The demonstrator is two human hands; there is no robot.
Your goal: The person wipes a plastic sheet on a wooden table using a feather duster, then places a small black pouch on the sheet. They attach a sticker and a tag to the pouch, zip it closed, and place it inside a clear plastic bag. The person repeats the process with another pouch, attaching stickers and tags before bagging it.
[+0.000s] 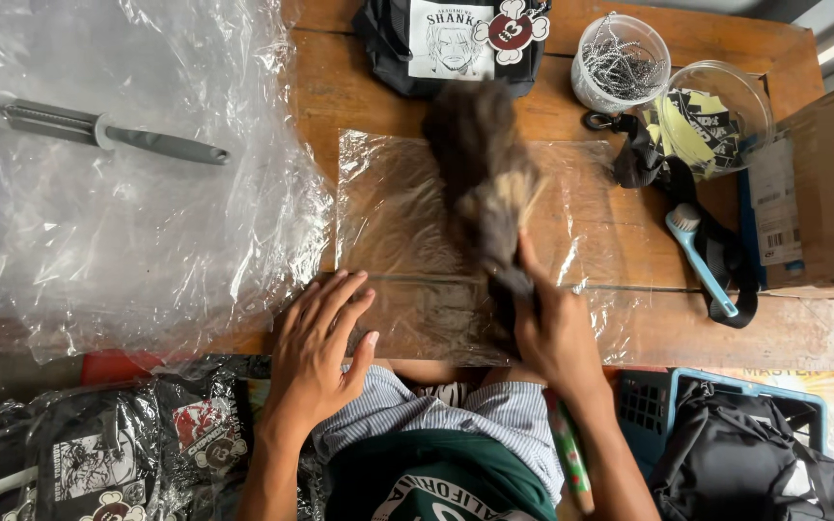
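My right hand (550, 323) grips the handle of a dark, fluffy duster brush (482, 174), blurred with motion, over a flat clear plastic bag (388, 222) lying on the wooden table (340, 87). My left hand (319, 347) lies flat and open, fingers spread, on the near left corner of that plastic bag, pressing it down.
A large crumpled plastic sheet (98, 212) with a grey-handled tool (98, 130) lies at left. A black pouch (451, 39), two clear tubs (620, 63) of small parts, a black strap, a blue brush (702, 256) and a cardboard box (822, 193) sit at the back and right. Bagged black pouches (98, 453) lie lower left, a blue crate (726, 444) lower right.
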